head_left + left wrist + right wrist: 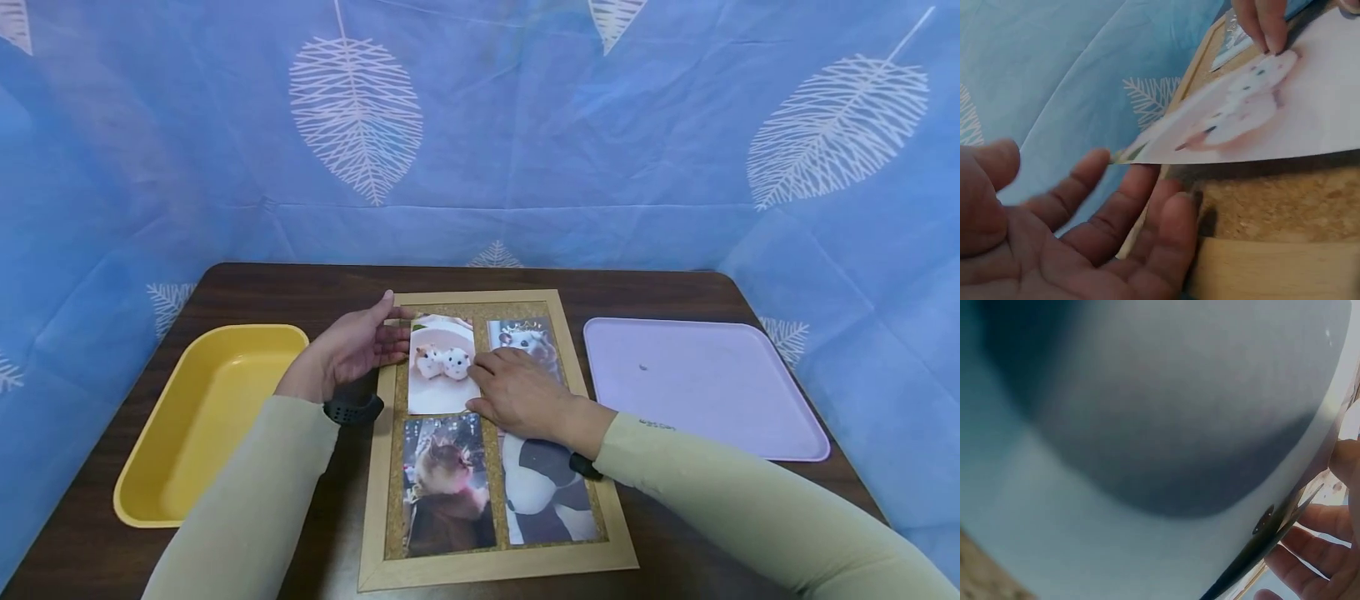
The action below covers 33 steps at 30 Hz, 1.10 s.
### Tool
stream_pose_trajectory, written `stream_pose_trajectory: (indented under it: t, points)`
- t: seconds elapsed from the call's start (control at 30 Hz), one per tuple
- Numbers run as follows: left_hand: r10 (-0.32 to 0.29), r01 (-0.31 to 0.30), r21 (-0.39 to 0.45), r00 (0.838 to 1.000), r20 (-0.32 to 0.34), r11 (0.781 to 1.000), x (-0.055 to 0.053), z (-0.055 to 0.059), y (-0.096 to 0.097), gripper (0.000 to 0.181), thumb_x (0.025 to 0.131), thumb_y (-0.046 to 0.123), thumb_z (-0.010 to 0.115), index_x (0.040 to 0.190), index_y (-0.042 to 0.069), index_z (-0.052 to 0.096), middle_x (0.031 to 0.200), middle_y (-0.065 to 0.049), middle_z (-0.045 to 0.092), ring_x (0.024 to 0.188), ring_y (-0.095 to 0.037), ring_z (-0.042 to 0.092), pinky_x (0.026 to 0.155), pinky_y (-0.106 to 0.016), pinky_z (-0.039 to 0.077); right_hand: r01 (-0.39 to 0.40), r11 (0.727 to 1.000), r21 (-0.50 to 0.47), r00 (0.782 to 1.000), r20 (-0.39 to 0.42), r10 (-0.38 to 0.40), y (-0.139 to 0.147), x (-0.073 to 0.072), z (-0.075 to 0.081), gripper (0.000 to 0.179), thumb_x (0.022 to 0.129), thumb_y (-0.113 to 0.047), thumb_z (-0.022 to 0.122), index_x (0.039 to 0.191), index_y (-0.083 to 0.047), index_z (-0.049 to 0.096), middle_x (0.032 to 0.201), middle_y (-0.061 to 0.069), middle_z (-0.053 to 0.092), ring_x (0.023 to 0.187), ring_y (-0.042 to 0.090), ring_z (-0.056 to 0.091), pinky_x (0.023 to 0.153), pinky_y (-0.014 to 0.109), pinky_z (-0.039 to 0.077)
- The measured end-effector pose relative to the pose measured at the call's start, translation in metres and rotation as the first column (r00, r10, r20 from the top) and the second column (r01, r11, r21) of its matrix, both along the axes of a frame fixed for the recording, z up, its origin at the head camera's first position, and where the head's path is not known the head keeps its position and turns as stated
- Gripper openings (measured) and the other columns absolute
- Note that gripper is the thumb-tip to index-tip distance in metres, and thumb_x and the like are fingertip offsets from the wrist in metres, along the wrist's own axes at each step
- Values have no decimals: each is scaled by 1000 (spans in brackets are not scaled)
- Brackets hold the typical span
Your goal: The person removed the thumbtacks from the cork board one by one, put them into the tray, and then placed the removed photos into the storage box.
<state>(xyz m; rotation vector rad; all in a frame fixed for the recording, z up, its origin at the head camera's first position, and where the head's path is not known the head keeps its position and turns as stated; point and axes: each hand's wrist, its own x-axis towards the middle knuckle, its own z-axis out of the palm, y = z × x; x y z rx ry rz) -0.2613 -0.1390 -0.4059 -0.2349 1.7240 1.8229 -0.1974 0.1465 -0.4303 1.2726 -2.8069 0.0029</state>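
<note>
In the head view, a photo of two small white toy-like animals (441, 364) lies at the upper left of a wood-framed cork board (498, 569). Beside its left edge is my left hand (352, 346), palm turned inward. The left wrist view shows its loosely bent fingers touching the photo's raised edge from below, thumb apart. My right hand (525, 398) reaches across the board, its fingertips resting on that photo's right side. Below lies a photo of a furry animal (447, 475). At the right are a crowned-animal photo (551, 350), partly covered by the hand, and a black-and-white plush photo (547, 492).
Left of the board stands a yellow tray (138, 500). On the right is a lilac tray (697, 375) with a tiny object (642, 367) in it, too small to identify. The dark wooden table (337, 287) ends before a blue leaf-patterned cloth (540, 150).
</note>
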Motion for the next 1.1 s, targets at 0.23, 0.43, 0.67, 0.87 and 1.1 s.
stream_pose_trajectory:
  t: [0.23, 0.43, 0.67, 0.87, 1.1]
  points:
    - [-39, 40, 19, 998, -48, 999, 6, -9, 7, 48, 115, 36, 44, 153, 8, 48, 141, -18, 55, 112, -26, 68, 97, -42, 61, 7, 1000, -2, 1000, -2, -7, 0, -1, 0, 51, 108, -42, 60, 139, -2, 65, 140, 15, 64, 131, 34, 61, 115, 51, 47]
    - [-29, 31, 19, 997, -70, 999, 9, -15, 10, 47, 111, 7, 50, 158, 12, 46, 136, -15, 56, 104, -22, 72, 86, -39, 65, 4, 1000, -5, 1000, -5, -4, 0, -1, 1, 51, 107, -42, 60, 138, -2, 65, 139, 15, 65, 130, 34, 61, 114, 51, 47]
    - [-61, 57, -44, 992, -113, 997, 10, -20, 15, 52, 104, -2, 63, 153, 10, 50, 129, -12, 56, 99, -21, 71, 81, -33, 65, -1, 1000, -8, 1000, -4, 1, 0, 0, 1, 51, 107, -43, 61, 139, -2, 65, 139, 15, 65, 129, 34, 62, 114, 51, 47]
    - [-60, 44, -117, 989, -135, 992, 12, -21, 18, 48, 101, -3, 65, 147, 8, 56, 122, -11, 60, 93, -18, 70, 77, -30, 64, -5, 1000, -14, 1000, -1, 5, -1, -1, 0, 51, 107, -42, 61, 139, -2, 65, 139, 15, 65, 131, 34, 61, 115, 51, 46]
    - [-25, 2, -165, 990, -140, 986, 12, -22, 19, 46, 100, -2, 68, 144, 11, 61, 130, -12, 64, 97, -18, 72, 80, -30, 64, 7, 1000, -23, 1000, 26, -7, 0, -1, 3, 52, 107, -42, 60, 141, -2, 63, 143, 16, 63, 133, 35, 59, 117, 52, 45]
